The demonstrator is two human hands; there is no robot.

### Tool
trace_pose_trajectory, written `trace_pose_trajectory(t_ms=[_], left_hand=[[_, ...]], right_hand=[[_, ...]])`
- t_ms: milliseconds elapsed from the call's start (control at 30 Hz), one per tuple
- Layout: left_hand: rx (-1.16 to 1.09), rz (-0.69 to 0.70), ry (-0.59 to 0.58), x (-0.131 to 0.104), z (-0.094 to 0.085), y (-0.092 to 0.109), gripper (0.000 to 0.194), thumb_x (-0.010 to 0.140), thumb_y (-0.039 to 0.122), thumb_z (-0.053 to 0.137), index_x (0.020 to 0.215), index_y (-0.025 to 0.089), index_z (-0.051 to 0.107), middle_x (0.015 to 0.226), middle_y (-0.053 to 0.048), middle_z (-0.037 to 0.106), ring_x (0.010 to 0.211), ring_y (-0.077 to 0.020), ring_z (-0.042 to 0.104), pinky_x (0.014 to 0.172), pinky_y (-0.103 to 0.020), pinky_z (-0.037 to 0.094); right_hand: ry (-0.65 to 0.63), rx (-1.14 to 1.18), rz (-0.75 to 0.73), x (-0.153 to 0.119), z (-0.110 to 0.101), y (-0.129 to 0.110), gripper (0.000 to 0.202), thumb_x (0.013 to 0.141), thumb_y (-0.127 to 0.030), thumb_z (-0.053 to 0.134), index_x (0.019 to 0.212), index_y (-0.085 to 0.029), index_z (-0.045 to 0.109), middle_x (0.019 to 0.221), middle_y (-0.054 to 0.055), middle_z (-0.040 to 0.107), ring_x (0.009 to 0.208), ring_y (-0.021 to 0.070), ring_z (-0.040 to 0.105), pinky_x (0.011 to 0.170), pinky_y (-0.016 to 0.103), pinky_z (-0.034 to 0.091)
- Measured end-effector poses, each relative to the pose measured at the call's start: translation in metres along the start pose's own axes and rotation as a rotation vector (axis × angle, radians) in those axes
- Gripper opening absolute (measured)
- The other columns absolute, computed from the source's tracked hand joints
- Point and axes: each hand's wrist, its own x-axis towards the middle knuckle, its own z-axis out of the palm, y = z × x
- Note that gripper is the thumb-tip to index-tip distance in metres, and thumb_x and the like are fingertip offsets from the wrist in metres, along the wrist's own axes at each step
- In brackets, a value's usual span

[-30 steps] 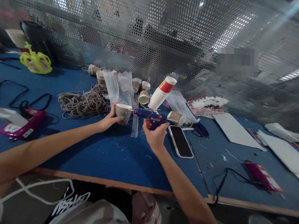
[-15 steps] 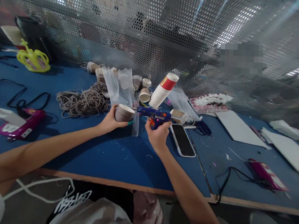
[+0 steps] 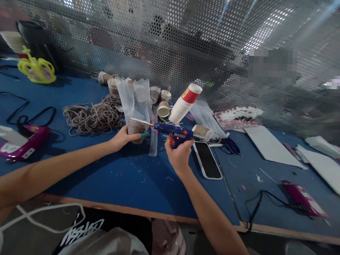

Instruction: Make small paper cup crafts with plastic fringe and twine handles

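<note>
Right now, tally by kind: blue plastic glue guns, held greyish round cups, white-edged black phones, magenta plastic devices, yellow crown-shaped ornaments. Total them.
Glue gun: 1
Held cup: 1
Phone: 1
Magenta devices: 2
Yellow ornament: 1
Total: 6

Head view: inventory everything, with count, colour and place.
Glue gun: one, blue, centre
Held cup: one, brownish, at glue gun's tip
String bundle: one, brownish, left of held cup
Cup stack: one, white and red, behind glue gun
Small cups: several, white and brown, mostly back
Plastic bags: two or more, clear, towards back
Phone: one, white-framed, right of centre
Boxes: two, purple, left and right
Crown shape: one, yellow, back left
Pitcher: one, black, back left
Boards: several, white, right
Ruffled piece: one, white and pink, back right
Perforated screen: one, grey, back
Tabletop: one, blue, seamed, beneath
Left hand: one, around held cup
Right hand: one, gripping glue gun
</note>
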Motion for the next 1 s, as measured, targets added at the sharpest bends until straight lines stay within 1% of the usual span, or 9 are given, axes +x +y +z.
trace_pose_trajectory(t_ms=[133,300,433,533,733,900,1000], left_hand=[[-0.047,-0.008,-0.045,-0.001,0.001,0.002,0.067,0.05,0.034,0.089,0.106,0.01,0.061,0.09,-0.01,0.072,0.077,-0.0214,0.07,0.076,-0.037,0.057],[-0.039,-0.013,-0.038,-0.002,0.001,0.002,0.066,0.049,0.034,0.089,0.104,0.01,0.061,0.09,-0.01,0.072,0.077,-0.022,0.07,0.079,-0.04,0.057],[-0.021,-0.01,-0.049,-0.001,-0.001,0.0,0.066,0.052,0.034,0.088,0.106,0.01,0.06,0.092,-0.01,0.072,0.079,-0.022,0.07,0.08,-0.039,0.057],[-0.007,0.007,-0.046,-0.001,-0.002,-0.002,0.065,0.053,0.034,0.087,0.106,0.009,0.06,0.094,-0.011,0.072,0.08,-0.0212,0.07,0.08,-0.038,0.056],[0.019,0.025,-0.096,0.0,-0.002,-0.002,0.059,0.057,0.035,0.085,0.105,0.011,0.061,0.093,-0.011,0.072,0.079,-0.0227,0.07,0.077,-0.038,0.057],[-0.015,-0.001,-0.069,0.0,-0.001,-0.001,0.061,0.055,0.033,0.087,0.105,0.011,0.06,0.089,-0.009,0.072,0.076,-0.0205,0.07,0.077,-0.037,0.057],[-0.024,-0.013,-0.061,0.0,-0.001,-0.001,0.063,0.054,0.034,0.087,0.106,0.01,0.06,0.089,-0.009,0.072,0.077,-0.0211,0.07,0.078,-0.038,0.057]], right_hand=[[-0.014,-0.021,-0.01,-0.002,0.002,0.004,0.041,0.078,-0.045,0.057,0.095,-0.024,0.027,0.067,0.004,0.063,0.057,0.0272,0.068,0.051,0.041,0.056],[-0.04,-0.014,-0.059,-0.005,0.005,0.012,0.042,0.081,-0.046,0.057,0.101,-0.022,0.029,0.073,0.007,0.066,0.06,0.0264,0.069,0.054,0.042,0.058],[-0.084,-0.002,-0.053,-0.008,0.007,0.015,0.043,0.083,-0.045,0.054,0.107,-0.019,0.029,0.08,0.011,0.066,0.066,0.0278,0.07,0.057,0.043,0.058],[-0.086,-0.016,-0.054,-0.008,0.006,0.016,0.043,0.084,-0.046,0.053,0.108,-0.02,0.029,0.079,0.009,0.064,0.066,0.0271,0.069,0.055,0.042,0.057],[-0.079,-0.063,-0.091,-0.006,0.004,0.015,0.042,0.084,-0.045,0.051,0.107,-0.021,0.026,0.076,0.005,0.06,0.06,0.0262,0.066,0.051,0.042,0.054],[-0.076,-0.059,-0.077,-0.007,0.004,0.014,0.041,0.083,-0.044,0.051,0.106,-0.019,0.028,0.076,0.008,0.061,0.061,0.0269,0.066,0.053,0.042,0.055],[-0.099,-0.056,-0.064,-0.008,0.005,0.015,0.042,0.084,-0.044,0.05,0.108,-0.017,0.028,0.076,0.01,0.063,0.062,0.028,0.067,0.054,0.043,0.055]])
